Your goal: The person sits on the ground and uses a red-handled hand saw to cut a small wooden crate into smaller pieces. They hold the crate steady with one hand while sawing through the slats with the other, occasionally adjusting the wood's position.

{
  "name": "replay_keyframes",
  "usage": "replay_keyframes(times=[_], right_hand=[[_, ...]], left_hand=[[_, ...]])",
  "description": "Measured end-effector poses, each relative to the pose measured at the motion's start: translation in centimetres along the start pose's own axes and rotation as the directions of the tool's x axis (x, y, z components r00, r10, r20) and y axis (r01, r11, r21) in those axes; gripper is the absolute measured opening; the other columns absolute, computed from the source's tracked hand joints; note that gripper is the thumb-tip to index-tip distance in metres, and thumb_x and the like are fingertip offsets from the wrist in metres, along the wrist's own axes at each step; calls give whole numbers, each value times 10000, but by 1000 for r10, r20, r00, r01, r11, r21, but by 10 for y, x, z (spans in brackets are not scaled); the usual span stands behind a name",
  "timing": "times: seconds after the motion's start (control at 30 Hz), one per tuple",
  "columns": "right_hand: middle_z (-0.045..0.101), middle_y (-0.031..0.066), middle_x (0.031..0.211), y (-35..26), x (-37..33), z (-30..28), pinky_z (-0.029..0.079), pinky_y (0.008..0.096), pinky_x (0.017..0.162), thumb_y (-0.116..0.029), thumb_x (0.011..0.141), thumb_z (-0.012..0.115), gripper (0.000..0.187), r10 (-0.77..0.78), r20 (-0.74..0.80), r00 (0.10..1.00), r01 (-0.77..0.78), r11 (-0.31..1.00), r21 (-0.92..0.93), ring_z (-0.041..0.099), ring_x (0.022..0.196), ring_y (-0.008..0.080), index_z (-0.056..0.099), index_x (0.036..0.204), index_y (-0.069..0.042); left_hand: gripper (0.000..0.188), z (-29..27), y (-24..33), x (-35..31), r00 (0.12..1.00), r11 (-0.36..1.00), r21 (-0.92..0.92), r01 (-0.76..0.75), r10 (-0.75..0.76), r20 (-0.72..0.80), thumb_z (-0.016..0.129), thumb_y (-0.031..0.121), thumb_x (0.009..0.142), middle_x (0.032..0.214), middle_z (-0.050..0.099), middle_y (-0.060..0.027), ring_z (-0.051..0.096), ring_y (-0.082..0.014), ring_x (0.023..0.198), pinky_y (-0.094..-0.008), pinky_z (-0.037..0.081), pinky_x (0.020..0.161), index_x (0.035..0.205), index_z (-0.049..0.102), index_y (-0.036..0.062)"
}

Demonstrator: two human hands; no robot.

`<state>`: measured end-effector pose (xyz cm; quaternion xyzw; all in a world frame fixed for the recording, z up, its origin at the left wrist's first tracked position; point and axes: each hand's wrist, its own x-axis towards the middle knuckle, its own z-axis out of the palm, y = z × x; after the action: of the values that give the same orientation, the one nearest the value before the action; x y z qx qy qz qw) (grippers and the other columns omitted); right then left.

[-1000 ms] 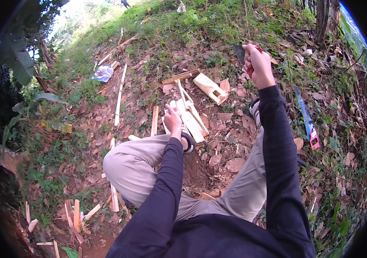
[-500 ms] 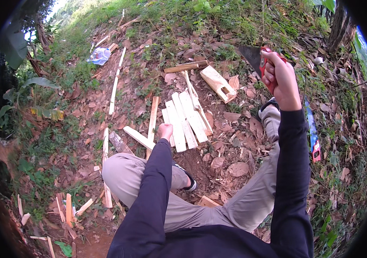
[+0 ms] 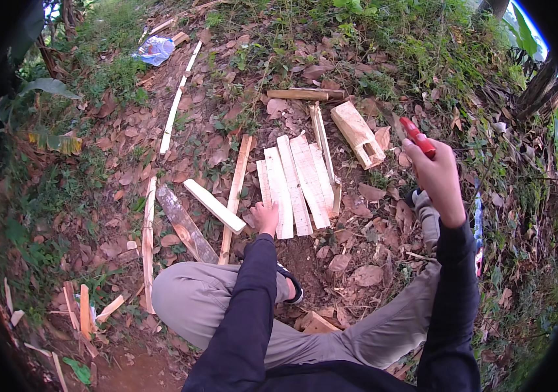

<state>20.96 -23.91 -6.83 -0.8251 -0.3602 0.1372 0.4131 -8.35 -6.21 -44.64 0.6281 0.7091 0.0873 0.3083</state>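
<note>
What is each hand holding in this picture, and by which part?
The right hand grips a red-handled tool by its handle; its working end is out of sight. The left hand holds nothing, resting on a pale flat wooden slat.

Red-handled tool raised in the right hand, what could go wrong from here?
The right hand grips the red-handled tool above the row of pale split wooden slats, while the left hand rests on a slat's near end; a downward stroke might strike those fingers. The sloping ground of dry leaves might let the seated person slip.
</note>
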Motion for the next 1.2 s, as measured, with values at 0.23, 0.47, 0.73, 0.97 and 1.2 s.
replay_keyframes(times=[0.23,0.47,0.73,0.97,1.2], right_hand=[[635,271,707,29,9,122,502,488,633,-207,925,635,343,-213,26,977,208,909,-361,654,668,425,603,718,65],[647,215,697,46,7,187,527,466,637,-259,841,760,314,-235,87,968,248,853,-459,672,683,376,606,815,14],[658,222,771,74,10,201,527,464,674,-162,822,728,206,-294,74,953,291,825,-484,658,726,383,603,815,1],[649,212,772,87,11,184,520,480,707,-148,833,694,181,-344,52,937,323,805,-498,645,772,386,584,800,-7],[662,210,776,93,14,172,519,494,717,-158,844,688,184,-308,51,950,287,796,-533,649,792,394,595,788,-9]], left_hand=[[695,1,26,-20,994,988,113,104,-99,-51,734,544,816,1268,510,-177,479,-383,1229,-512,423,1000,1244,549,29],[743,3,16,-16,996,989,131,72,-64,-62,809,543,751,1297,500,-149,460,-357,1250,-524,396,1020,1242,543,52],[740,6,19,-19,992,990,108,86,-75,-101,821,513,742,1274,507,-163,475,-375,1226,-514,407,1018,1246,543,48],[765,3,17,-21,992,995,59,80,-73,-106,825,504,732,1292,505,-188,468,-412,1244,-517,413,1032,1261,543,28],[795,-2,15,-15,996,996,22,89,-89,-14,813,545,729,1295,544,-208,483,-407,1260,-521,413,1040,1254,540,14]])
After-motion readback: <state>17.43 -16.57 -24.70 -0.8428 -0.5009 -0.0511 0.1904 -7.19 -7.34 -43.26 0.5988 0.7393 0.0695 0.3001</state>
